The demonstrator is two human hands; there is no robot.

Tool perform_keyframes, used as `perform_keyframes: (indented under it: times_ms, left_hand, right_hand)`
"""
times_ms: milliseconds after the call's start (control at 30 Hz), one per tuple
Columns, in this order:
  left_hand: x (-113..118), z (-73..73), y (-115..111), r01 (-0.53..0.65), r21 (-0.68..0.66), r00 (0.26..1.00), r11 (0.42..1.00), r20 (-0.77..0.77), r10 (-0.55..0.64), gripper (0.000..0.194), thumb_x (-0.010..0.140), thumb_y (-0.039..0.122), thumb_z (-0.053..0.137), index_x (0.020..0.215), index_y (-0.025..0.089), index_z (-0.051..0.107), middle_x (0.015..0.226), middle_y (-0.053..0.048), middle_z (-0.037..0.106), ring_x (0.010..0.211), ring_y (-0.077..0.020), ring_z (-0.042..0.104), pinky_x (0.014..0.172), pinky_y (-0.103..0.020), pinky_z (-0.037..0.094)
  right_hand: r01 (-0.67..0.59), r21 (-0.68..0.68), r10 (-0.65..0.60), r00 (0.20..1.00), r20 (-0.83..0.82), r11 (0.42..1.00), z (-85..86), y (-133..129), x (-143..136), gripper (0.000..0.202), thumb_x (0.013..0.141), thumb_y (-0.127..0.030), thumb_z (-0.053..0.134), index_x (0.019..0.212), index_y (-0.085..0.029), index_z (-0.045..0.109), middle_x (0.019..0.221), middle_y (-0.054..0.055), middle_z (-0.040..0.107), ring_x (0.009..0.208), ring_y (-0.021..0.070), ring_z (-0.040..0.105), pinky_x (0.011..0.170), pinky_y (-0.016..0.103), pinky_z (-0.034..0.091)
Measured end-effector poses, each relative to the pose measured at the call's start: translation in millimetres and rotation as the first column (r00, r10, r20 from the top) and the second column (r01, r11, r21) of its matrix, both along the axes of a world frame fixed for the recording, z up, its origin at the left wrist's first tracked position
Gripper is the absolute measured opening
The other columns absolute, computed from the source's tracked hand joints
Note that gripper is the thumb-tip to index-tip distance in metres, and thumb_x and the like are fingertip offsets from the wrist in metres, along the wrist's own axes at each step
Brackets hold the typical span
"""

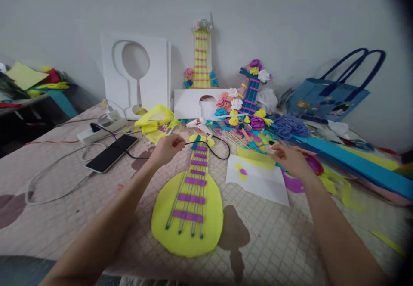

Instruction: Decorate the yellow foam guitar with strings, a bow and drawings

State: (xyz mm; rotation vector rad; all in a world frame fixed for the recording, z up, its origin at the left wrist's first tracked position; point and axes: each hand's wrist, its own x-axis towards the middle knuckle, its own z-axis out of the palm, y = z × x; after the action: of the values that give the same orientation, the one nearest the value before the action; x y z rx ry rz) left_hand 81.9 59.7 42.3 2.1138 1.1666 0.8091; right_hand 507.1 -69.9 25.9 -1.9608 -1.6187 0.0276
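Note:
My left hand (169, 148) is closed in a pinch beside the neck of a yellow paper lute (187, 191); a black cord (222, 156) comes out at its fingertips and loops to a white glue gun (200, 125). Purple strips and thin blue-grey strings cross the lute, which lies flat with a teal piece (195, 143) at its top. My right hand (287, 159) is pinched above a white paper sheet (258, 182) and a folded yellow strip (256, 159). Whatever its fingers hold is too small to make out.
A phone (112, 153) and power strip (103, 129) with cables lie left. White cut-out boards (155, 79) and decorated instruments (201, 57) lean on the wall. Paper scraps, purple-blue yarn (292, 126), blue strips (355, 159) and a blue bag (325, 98) are at right.

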Motion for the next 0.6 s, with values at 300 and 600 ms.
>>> perform_keyframes:
  times_ms: [300,600]
  left_hand:
    - [-6.0,-4.3,-3.3,0.017,-0.076,0.962,0.997,-0.271,-0.037,0.017,0.075,0.028,0.053,0.068,0.016,0.062,0.063,-0.004,0.068,0.058,-0.0146,0.061,0.052,-0.021,0.04]
    - [-6.7,-0.3,-5.7,0.008,-0.099,0.936,0.995,-0.351,-0.043,0.018,0.073,0.028,0.056,0.061,0.017,0.062,0.056,-0.002,0.065,0.05,-0.0129,0.057,0.047,-0.02,0.035]
  right_hand:
    - [-0.139,-0.042,0.134,0.986,-0.096,0.989,20.0,-5.6,-51.8,0.023,0.083,-0.042,0.054,0.09,-0.022,0.063,0.082,0.006,0.069,0.067,0.0209,0.065,0.06,0.034,0.052]
    - [-0.635,-0.322,0.625,0.767,-0.148,0.703,23.3,-37.7,-169.7,0.013,0.088,-0.034,0.053,0.086,-0.021,0.053,0.076,0.0,0.062,0.066,0.0133,0.056,0.059,0.024,0.04]
